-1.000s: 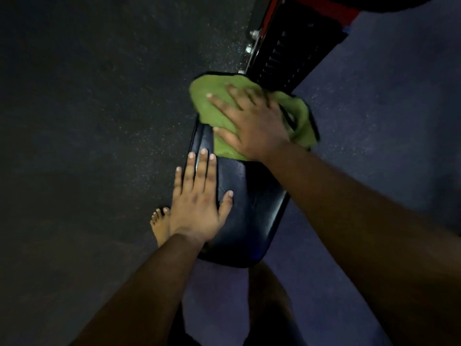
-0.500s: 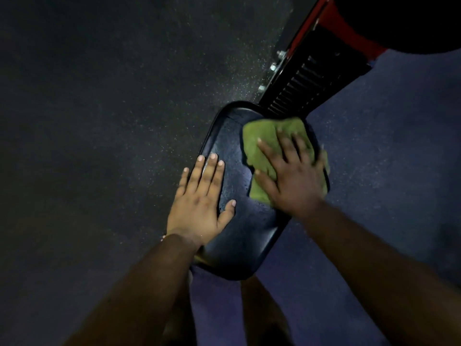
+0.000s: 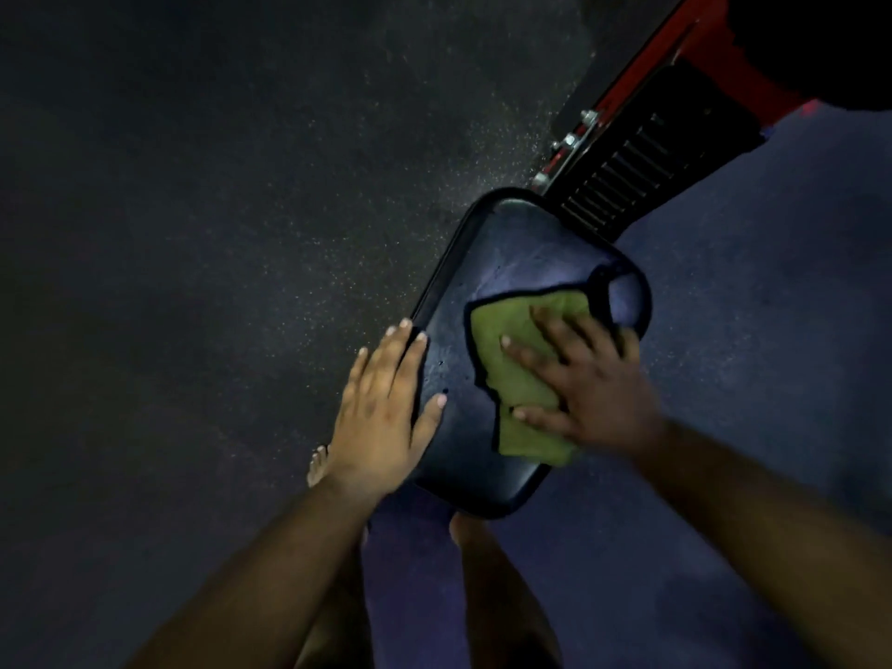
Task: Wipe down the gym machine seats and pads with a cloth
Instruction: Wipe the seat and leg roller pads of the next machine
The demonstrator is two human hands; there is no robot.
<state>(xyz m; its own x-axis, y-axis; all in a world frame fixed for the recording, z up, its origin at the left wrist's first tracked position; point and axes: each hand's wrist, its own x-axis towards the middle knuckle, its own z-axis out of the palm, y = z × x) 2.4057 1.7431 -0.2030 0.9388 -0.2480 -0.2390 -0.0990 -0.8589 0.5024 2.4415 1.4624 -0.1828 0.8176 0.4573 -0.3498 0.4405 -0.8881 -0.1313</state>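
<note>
Above dark speckled gym flooring (image 3: 241, 234), the green cloth (image 3: 519, 379) has been drawn from the black padded seat (image 3: 507, 263)'s far edge toward its near right edge under the flat, spread right hand (image 3: 586, 388), leaving the far end wiped, while the left edge is braced by the flat left hand (image 3: 381, 412).

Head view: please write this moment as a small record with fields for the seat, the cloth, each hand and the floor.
seat: black padded seat, fixed to a red and black frame
cloth: green cloth, flat on the seat's near right part
right hand: right hand presses the cloth, fingers spread
left hand: left hand rests flat on the seat's left edge
floor: dark speckled floor
</note>
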